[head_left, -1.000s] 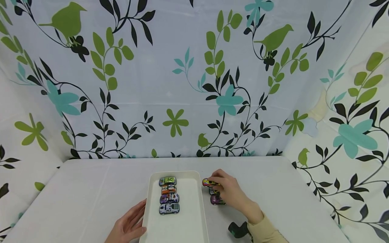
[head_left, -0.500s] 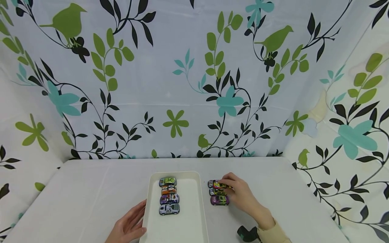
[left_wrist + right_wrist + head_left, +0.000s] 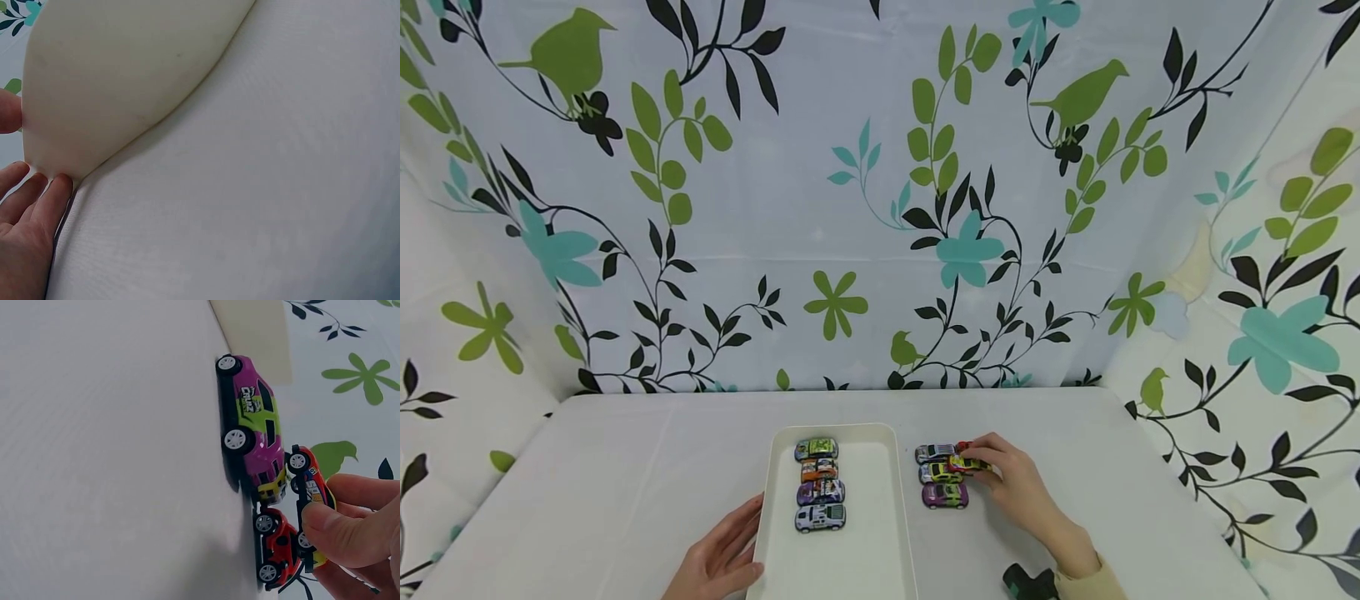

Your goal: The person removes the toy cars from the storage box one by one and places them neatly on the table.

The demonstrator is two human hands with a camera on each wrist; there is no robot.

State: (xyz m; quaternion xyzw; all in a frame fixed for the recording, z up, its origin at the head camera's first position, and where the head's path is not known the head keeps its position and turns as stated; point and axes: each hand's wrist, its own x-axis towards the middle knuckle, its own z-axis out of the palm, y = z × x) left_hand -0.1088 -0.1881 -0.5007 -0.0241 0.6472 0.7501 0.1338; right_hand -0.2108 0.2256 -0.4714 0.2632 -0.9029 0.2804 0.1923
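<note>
My right hand (image 3: 1011, 479) pinches a red and yellow toy car (image 3: 317, 494) between thumb and fingers, raised off the table. Just below it in the right wrist view stand a red toy car (image 3: 278, 550) and a purple and green toy car (image 3: 259, 419). The head view also shows a silver toy car (image 3: 934, 452) and a yellow-green toy car (image 3: 938, 473) beside the fingertips. Fairly straight, the fingers of my left hand (image 3: 721, 552) touch the left side of a white tray (image 3: 876, 533). Its wall (image 3: 125, 75) fills the upper left of the left wrist view.
Inside the tray, several toy cars stand in a column: a green one (image 3: 816, 449), an orange one (image 3: 819, 470), a purple one (image 3: 821, 492) and a grey one (image 3: 820, 517). A black device (image 3: 1030, 583) is by the right wrist. Patterned cloth (image 3: 760, 208) rises behind the white table (image 3: 625, 475).
My right hand has moved right with the red and yellow car, from beside the tray's right edge across the other cars there. My left hand stays at the tray.
</note>
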